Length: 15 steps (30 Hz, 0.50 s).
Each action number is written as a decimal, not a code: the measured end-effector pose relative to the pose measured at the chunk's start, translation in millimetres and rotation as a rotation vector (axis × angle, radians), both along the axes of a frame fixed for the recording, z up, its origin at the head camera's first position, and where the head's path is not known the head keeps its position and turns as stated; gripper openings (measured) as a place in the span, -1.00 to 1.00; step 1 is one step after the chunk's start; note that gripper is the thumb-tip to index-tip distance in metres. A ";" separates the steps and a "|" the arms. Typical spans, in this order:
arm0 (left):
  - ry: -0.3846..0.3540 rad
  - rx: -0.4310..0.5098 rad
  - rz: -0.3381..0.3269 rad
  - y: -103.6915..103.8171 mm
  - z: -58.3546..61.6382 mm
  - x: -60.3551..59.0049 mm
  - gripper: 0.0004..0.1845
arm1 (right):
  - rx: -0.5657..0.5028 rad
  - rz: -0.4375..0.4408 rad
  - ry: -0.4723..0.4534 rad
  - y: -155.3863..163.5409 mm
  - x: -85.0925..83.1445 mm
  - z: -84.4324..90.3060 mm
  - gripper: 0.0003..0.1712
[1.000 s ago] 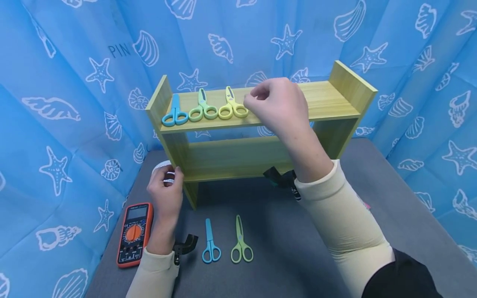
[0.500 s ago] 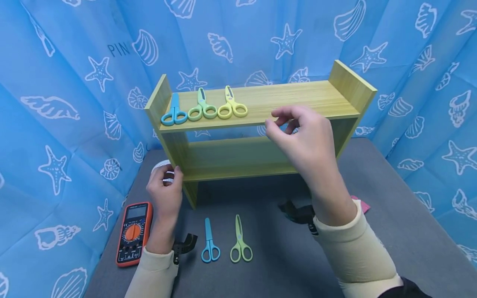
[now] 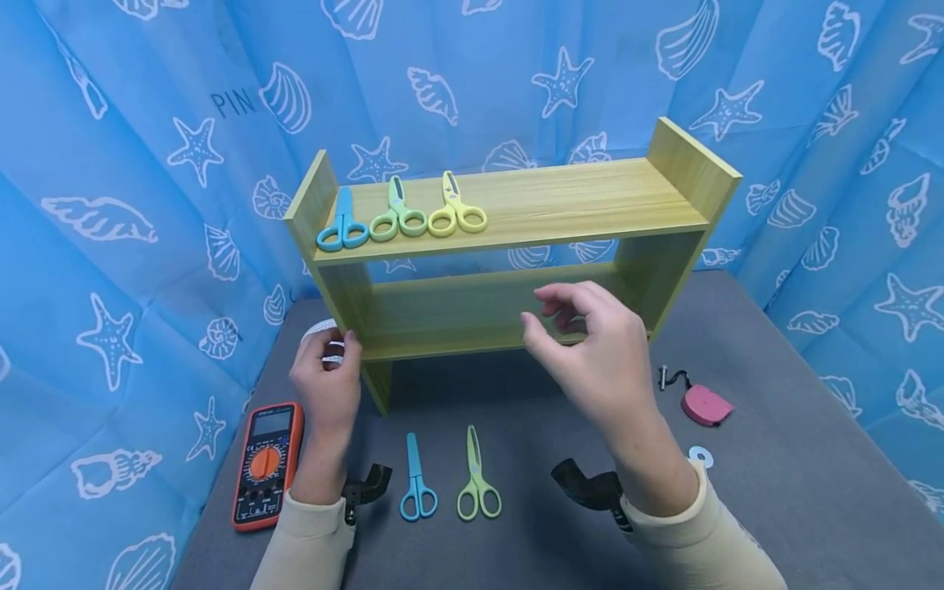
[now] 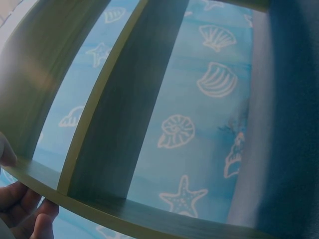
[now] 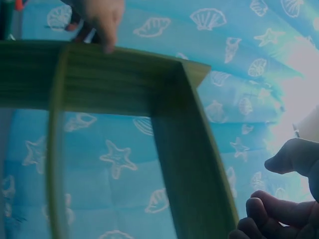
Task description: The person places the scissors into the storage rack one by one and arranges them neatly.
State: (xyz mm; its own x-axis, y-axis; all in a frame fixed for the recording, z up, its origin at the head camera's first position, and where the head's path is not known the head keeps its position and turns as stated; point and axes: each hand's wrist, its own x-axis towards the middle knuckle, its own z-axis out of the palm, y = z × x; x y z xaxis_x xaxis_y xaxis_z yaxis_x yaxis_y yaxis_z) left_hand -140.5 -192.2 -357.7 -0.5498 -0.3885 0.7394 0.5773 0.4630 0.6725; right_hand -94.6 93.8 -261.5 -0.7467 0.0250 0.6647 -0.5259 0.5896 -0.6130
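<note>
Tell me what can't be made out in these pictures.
- Head view: what the left hand grips; its fingers hide most of the white thing.
- Head view: multimeter markings, too small.
- Right wrist view: right hand cut off by the edge.
- Left wrist view: only fingertips show; the shelf blocks the rest.

orange multimeter [image 3: 265, 464], lower left on grey table [image 3: 774, 492] | pink tape measure [image 3: 705, 405], right of centre | small white ring [image 3: 700, 456] just below it | blue seashell-print curtain [image 3: 111, 205] behind
</note>
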 end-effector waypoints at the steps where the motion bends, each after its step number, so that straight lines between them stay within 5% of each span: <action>1: -0.002 0.001 -0.002 0.0 -0.1 0.1 -0.94 | 0.003 0.006 0.004 -0.2 1.4 -4.6 -0.75; 6: -0.009 0.003 -0.011 -0.2 1.0 1.1 -0.93 | 0.014 0.023 -0.015 -2.5 7.7 -27.6 -0.73; 15: -0.032 0.007 -0.006 0.6 2.1 2.3 -0.92 | 0.048 0.002 -0.192 -3.4 16.9 -68.2 -0.70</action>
